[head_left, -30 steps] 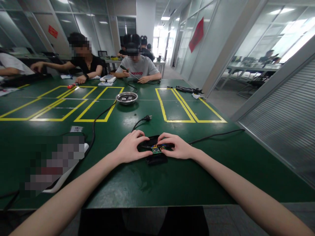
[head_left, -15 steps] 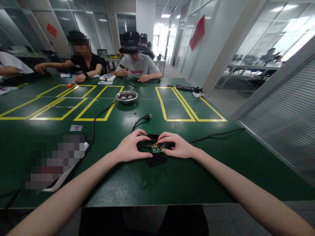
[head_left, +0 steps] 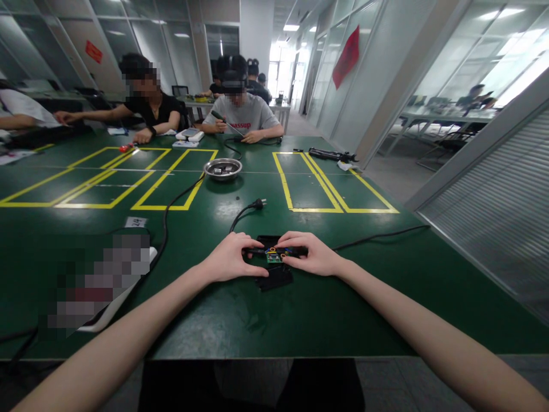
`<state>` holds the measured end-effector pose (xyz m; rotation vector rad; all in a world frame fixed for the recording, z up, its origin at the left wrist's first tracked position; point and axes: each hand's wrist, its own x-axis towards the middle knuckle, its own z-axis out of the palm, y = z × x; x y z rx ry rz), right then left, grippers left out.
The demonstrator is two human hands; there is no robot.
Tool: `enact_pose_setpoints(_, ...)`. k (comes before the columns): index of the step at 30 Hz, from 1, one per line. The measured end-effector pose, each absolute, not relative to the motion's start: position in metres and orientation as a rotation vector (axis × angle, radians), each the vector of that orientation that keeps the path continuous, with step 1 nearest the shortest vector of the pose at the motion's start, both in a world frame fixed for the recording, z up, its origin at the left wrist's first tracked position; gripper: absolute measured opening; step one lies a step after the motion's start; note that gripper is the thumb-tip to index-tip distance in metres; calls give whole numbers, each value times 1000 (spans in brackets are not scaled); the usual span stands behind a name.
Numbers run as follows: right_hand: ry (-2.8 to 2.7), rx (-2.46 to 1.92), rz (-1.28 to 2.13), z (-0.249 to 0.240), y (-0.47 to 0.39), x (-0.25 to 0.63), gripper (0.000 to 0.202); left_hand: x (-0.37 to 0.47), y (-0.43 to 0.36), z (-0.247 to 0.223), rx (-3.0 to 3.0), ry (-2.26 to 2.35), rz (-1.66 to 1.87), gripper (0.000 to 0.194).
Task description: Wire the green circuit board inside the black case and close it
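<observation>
A small green circuit board (head_left: 274, 258) with copper-coloured rings and thin wires lies between my hands near the table's front. My right hand (head_left: 313, 253) pinches the board and the black cable part at its right end. On the other side, my left hand (head_left: 229, 257) curls around the black cable at the board's left, its thumb stretched toward the board's lower edge. One black casing half (head_left: 275, 278) lies just below the board. Another black casing piece (head_left: 268, 240) shows behind it, partly covered by my fingers.
A black plug (head_left: 258, 203) lies behind my hands. Farther back stands a metal bowl (head_left: 223, 170) with small metal parts. A white-edged object (head_left: 103, 315), mostly blurred, is at the left. Two people sit across the green table (head_left: 193, 326); one holds a screwdriver (head_left: 227, 123).
The fingers of my left hand have closed in on the black cable beside the board. The view has shifted slightly.
</observation>
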<state>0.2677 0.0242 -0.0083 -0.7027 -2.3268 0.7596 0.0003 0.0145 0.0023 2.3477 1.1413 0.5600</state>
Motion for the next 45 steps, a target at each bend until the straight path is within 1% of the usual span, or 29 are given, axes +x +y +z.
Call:
enact_pose_setpoints(9, -2416, -732, 679, -9, 25, 269, 30, 2, 12, 3, 2317, 1162, 568, 51)
enact_pose_setpoints(16, -2471, -755, 693, -8, 26, 271, 33, -1, 15, 2, 2296, 1164, 600, 56)
enact_pose_setpoints(20, -2481, -749, 715, -7, 26, 271, 34, -1, 15, 2, 2294, 1139, 596, 54)
enact_pose_setpoints(25, -2483, -756, 724, -5, 25, 270, 34, 3, 15, 2, 2224, 1120, 632, 48)
enact_pose_setpoints(30, -2505, -766, 653, -6, 24, 268, 34, 4, 15, 3, 2182, 1105, 649, 51)
enact_pose_setpoints(35, -2556, -798, 521, -8, 23, 267, 35, 7, 14, 5, 2233, 1161, 573, 48)
enact_pose_setpoints(39, -2529, -842, 454, -13, 25, 264, 34, 8, 14, 3, 2302, 1224, 560, 49)
enact_pose_setpoints(42, -2458, -850, 443, -18, 27, 263, 34, 7, 14, 1, 2338, 1241, 597, 51)
enact_pose_setpoints(45, -2386, -837, 479, -21, 29, 262, 32, 5, 15, 0, 2333, 1235, 636, 49)
